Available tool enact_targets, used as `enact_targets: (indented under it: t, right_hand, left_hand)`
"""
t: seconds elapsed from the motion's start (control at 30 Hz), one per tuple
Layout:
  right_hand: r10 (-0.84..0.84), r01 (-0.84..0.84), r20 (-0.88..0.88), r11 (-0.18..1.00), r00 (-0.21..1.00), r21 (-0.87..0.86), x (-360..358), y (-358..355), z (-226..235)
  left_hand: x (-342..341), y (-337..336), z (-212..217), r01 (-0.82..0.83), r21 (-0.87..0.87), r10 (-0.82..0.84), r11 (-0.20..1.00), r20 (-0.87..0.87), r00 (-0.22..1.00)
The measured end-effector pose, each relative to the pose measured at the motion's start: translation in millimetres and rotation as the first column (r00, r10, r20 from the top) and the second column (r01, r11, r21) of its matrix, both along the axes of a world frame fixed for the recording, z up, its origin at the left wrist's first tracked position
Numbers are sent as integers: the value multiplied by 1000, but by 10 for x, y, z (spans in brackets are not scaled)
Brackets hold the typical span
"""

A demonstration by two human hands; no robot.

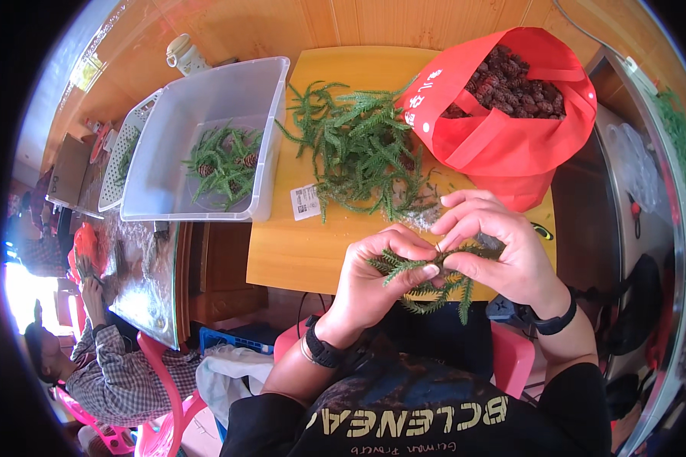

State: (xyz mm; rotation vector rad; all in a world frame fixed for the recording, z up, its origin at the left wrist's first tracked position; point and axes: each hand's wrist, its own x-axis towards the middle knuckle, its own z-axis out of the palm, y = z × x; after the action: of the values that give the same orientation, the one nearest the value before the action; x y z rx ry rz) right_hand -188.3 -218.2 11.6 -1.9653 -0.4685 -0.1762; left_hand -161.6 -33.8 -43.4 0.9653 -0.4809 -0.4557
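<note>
Above my lap, at the near edge of the yellow table [282, 255], both hands hold a green artificial pine sprig [434, 293]. My left hand [377, 270] pinches it between thumb and fingers. My right hand [495, 240] pinches at the sprig's middle, fingertips meeting the left ones; whatever small piece lies between them is hidden. A pile of loose green pine sprigs [358, 145] lies on the table just beyond. Back right, a red fabric bag [503, 152] stands full of brown pine cones [514, 84].
A clear plastic bin [263, 206] at left contains sprigs with pine cones [225, 164]. A white label card [306, 202] and a yellow-black cutter [542, 231] lie on the table. At far left, a person in a checked shirt [122, 373] sits working at another table.
</note>
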Motion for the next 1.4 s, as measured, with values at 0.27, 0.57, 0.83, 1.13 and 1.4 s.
enact_targets:
  t: [0.27, 0.57, 0.83, 1.13, 1.4]
  right_hand:
    - [-143, 154, 170, 987, 975, -52, -64, 106, -39]
    - [-237, 396, 543, 897, 806, -197, -85, 172, -99]
    - [113, 33, 456, 953, 883, -301, -8, -48, 50]
    - [79, 103, 415, 911, 906, -398, -50, -66, 96]
    - [33, -3, 111, 965, 993, -261, -147, -84, 81]
  left_hand:
    - [-8, -38, -18, -38, -9, 38, 999, -9, 999]
    - [27, -77, 34, -67, -11, 66, 998, -76, 995]
    - [48, -14, 40, 135, -139, -166, 981, -242, 956]
    - [49, -6, 89, 110, -33, -115, 993, -225, 968]
    - [45, 21, 17, 132, 12, -126, 991, -227, 966]
